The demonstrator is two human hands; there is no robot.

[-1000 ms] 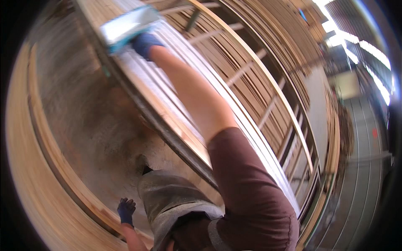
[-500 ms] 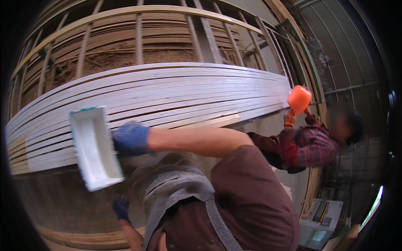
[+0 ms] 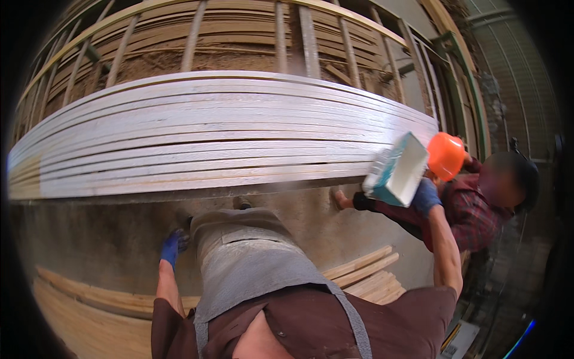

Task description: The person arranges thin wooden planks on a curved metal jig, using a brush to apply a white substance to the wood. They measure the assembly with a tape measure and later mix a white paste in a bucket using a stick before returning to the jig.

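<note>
My right hand (image 3: 427, 196), in a blue glove, grips a rectangular container (image 3: 412, 170), white inside and teal with white smears outside. It is tilted over the right end of a row of long boards (image 3: 197, 128), whose tops are coated wet white. Some bare wood shows at the boards' left end. My left hand (image 3: 173, 244), also gloved in blue, hangs beside my grey apron (image 3: 251, 257) with loosely spread fingers and nothing in it. Right beside the container, a co-worker holds an orange scoop-like vessel (image 3: 445, 157).
The co-worker (image 3: 472, 215) bends close to my right arm. Beyond the boards is a rack of wooden bars (image 3: 280, 36) with stacked planks behind it. Bare timber (image 3: 107, 299) lies behind me on the left, and more planks (image 3: 365, 272) lie to the right.
My right hand has swung the container from the left side across to the boards' right end, near the orange vessel. My body has turned, and my left hand has stayed low at my side.
</note>
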